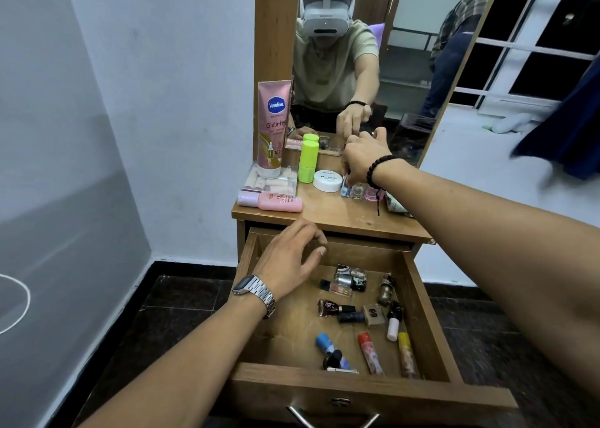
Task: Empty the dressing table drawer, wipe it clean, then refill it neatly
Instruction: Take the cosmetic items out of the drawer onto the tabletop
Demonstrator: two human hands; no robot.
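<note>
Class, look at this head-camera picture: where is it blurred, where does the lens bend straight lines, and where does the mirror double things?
Head view: the dark blue cloth at the right edge is smeared by motion; the wide lens bows the wall and window bars; the mirror doubles the right hand; the drawer is evenly lit and sharp.
</note>
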